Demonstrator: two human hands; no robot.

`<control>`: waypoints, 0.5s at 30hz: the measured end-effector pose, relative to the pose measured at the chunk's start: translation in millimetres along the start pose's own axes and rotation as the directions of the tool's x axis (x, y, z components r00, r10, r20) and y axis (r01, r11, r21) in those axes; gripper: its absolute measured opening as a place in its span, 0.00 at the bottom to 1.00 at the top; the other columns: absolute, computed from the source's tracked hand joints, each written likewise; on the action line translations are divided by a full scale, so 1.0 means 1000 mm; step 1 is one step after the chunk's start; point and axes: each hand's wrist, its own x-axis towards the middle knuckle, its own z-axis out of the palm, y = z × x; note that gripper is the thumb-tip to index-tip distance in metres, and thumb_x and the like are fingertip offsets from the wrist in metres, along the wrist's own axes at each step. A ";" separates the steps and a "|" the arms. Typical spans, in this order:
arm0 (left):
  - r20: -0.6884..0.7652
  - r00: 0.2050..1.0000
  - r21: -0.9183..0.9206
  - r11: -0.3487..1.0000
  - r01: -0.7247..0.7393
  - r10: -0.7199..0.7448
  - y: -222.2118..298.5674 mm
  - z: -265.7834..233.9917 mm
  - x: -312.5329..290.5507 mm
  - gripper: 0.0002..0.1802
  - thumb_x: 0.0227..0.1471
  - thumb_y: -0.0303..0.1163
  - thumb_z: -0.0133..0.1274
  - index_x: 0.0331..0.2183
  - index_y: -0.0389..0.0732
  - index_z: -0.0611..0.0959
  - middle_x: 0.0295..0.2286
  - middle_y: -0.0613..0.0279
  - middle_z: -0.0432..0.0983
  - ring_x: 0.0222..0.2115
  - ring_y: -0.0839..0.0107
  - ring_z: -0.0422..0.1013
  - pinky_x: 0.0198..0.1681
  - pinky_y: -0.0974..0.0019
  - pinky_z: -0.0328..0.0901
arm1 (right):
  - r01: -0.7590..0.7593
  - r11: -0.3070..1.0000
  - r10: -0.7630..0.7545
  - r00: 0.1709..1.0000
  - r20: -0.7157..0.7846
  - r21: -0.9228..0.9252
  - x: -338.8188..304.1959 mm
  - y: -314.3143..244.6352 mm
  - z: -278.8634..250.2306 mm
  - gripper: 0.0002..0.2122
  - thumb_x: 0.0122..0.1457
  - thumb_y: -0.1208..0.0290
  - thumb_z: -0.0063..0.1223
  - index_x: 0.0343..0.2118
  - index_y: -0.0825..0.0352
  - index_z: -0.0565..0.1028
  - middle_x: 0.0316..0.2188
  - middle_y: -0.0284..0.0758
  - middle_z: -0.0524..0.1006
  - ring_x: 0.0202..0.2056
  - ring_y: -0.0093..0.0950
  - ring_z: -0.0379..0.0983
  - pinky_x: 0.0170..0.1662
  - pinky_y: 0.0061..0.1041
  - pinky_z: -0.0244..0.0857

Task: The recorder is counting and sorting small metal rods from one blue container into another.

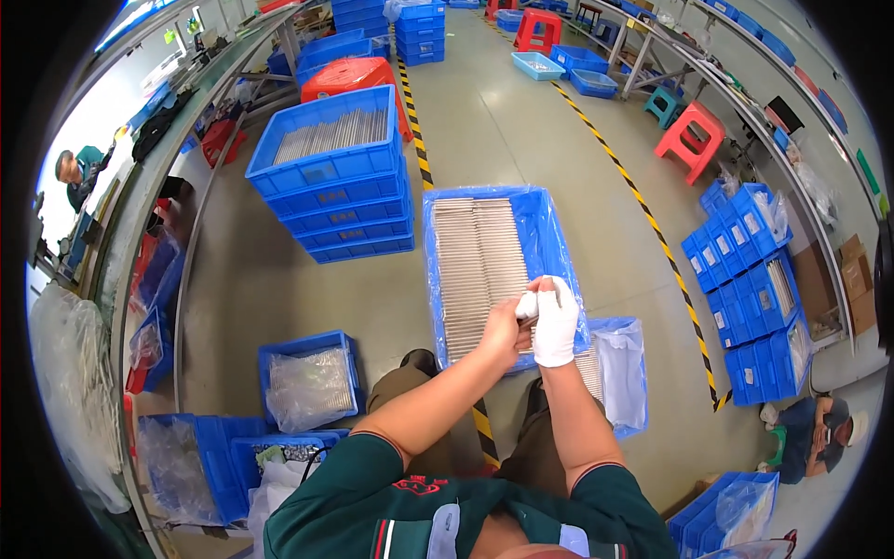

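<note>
My left hand (503, 332) is mostly bare, with white at its fingertips. My right hand (556, 323) wears a white glove that leaves some fingertips bare. Both are closed and meet over the right part of a blue bin (567, 261) lined with clear plastic. Between them shows a small greyish piece, too hidden to name. Slim silvery metal rods (461, 270) lie in two tight columns in the bin, just left of my hands. Partly under that bin, a second lined blue bin (635, 373) also holds rods.
Stacked blue bins (345, 210) with rods on top stand ahead to the left. A smaller bin (354, 373) with a plastic bag is near my left leg. Workbenches run along both sides; tilted blue bins (745, 289) and a red stool (691, 140) are right. Two other people sit at the edges.
</note>
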 end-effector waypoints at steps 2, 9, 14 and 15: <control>-0.158 0.872 0.379 0.843 -0.380 0.464 0.008 0.004 0.004 0.13 0.53 0.36 0.41 0.21 0.40 0.69 0.12 0.63 0.61 0.10 0.70 0.58 0.13 0.64 0.54 | 0.214 0.908 -0.239 0.971 -0.026 -0.360 0.002 0.003 -0.001 0.12 0.59 0.67 0.40 0.31 0.72 0.71 0.19 0.32 0.72 0.23 0.22 0.67 0.28 0.20 0.61; 0.301 0.824 0.950 -0.072 -0.305 0.481 0.063 -0.008 -0.006 0.13 0.50 0.35 0.46 0.29 0.32 0.73 0.22 0.48 0.70 0.25 0.61 0.69 0.31 0.63 0.62 | -0.536 0.801 0.596 0.682 0.424 -0.266 0.000 0.010 -0.027 0.13 0.57 0.63 0.44 0.34 0.69 0.69 0.24 0.39 0.75 0.20 0.26 0.72 0.21 0.21 0.68; 0.371 0.840 0.914 0.006 -0.406 0.396 0.064 0.004 -0.023 0.14 0.49 0.37 0.47 0.29 0.33 0.72 0.23 0.44 0.72 0.27 0.49 0.69 0.31 0.57 0.62 | -0.848 0.529 0.600 0.390 0.698 0.019 -0.010 0.019 -0.026 0.10 0.55 0.69 0.45 0.34 0.71 0.67 0.28 0.44 0.74 0.25 0.30 0.73 0.22 0.23 0.70; 0.339 0.852 0.932 -0.019 -0.362 0.400 0.063 0.007 -0.024 0.14 0.50 0.37 0.47 0.29 0.33 0.72 0.22 0.44 0.72 0.27 0.49 0.69 0.31 0.56 0.62 | -0.867 0.494 0.615 0.404 0.677 0.068 -0.015 0.023 -0.022 0.05 0.54 0.72 0.44 0.31 0.68 0.67 0.24 0.40 0.72 0.21 0.26 0.69 0.18 0.19 0.64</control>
